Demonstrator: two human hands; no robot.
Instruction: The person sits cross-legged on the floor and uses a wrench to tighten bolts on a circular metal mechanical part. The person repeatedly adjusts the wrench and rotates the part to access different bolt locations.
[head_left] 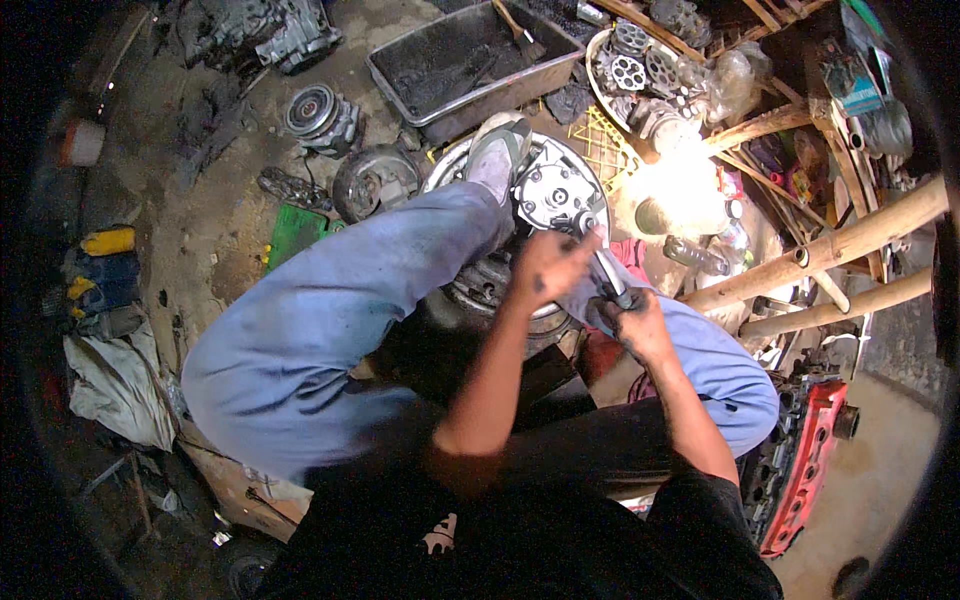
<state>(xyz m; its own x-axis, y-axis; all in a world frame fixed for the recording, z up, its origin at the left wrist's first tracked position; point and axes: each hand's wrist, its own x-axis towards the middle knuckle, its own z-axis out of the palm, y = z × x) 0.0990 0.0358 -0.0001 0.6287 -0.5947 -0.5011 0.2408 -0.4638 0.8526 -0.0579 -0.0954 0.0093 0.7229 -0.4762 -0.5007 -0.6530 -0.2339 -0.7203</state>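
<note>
A round silver metal housing (548, 187) with a central hub and bolts rests in the wide metal rim between my feet. A wrench (608, 272) with a dark grip has its head at the lower right edge of the housing. My left hand (550, 262) is at the wrench head, fingers closed around it, though partly hidden. My right hand (638, 322) is wrapped round the wrench's grip, lower and to the right. My left shoe (493, 165) presses beside the housing.
A black tray (470, 118) with a brush lies beyond. Engine parts (320, 120), a green board (295, 235) and metal plates (628, 72) surround me. A bright glare, bottles (700, 255) and bamboo poles (870, 230) are at right. A red-covered engine part (810, 465) lies low right.
</note>
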